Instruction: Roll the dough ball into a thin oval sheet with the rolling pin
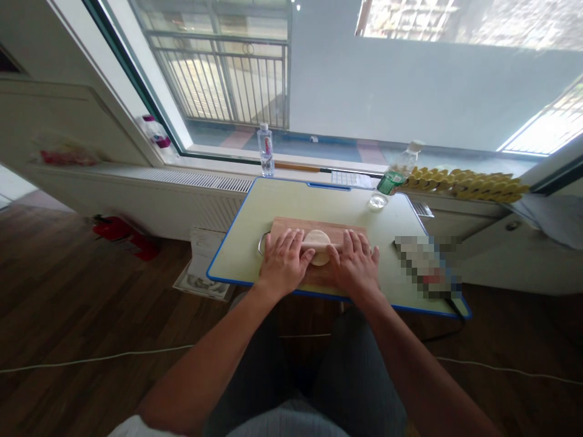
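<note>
A wooden rolling pin (321,247) lies crosswise over a round, flat piece of pale dough (318,236). The dough rests on a wooden cutting board (314,276) and shows above and below the pin. My left hand (285,258) is closed over the pin's left end, its thumb pointing inward near the dough's edge. On the right end, my right hand (357,261) grips the pin the same way, fingers draped over the top. Both palms hide the ends of the pin and parts of the board.
The small table (241,243) has a blue rim. A green-labelled bottle (392,179) stands at its back right, a pixelated object (428,267) at its right. Another bottle (266,152) is by the window sill, near yellow wavy things (464,183). A red fire extinguisher (125,237) is on the left.
</note>
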Action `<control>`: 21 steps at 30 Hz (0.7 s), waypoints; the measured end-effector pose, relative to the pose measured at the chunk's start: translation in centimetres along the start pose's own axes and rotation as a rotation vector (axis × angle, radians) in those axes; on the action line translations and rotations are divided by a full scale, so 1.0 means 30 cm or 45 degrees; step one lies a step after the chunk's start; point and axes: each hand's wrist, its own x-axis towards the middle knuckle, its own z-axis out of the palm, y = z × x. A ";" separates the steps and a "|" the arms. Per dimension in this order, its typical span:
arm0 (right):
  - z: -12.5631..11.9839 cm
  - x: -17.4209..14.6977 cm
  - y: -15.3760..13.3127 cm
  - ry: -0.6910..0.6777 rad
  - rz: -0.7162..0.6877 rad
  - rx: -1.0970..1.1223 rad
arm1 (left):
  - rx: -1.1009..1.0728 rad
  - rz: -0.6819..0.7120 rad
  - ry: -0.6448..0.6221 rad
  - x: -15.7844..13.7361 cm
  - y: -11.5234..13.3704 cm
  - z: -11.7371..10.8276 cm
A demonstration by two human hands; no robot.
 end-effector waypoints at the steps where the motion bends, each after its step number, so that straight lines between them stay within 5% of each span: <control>1: 0.004 -0.048 0.010 0.030 -0.021 -0.004 | -0.005 0.018 -0.001 -0.046 0.007 -0.010; 7: 0.019 -0.280 0.066 0.151 -0.173 -0.037 | 0.019 0.144 0.015 -0.256 0.027 -0.036; 16: 0.008 -0.053 0.006 0.044 -0.011 0.014 | 0.006 0.064 0.004 -0.022 0.008 -0.010; 21: 0.019 -0.197 0.040 0.155 -0.135 -0.026 | 0.011 0.125 0.023 -0.164 0.015 -0.025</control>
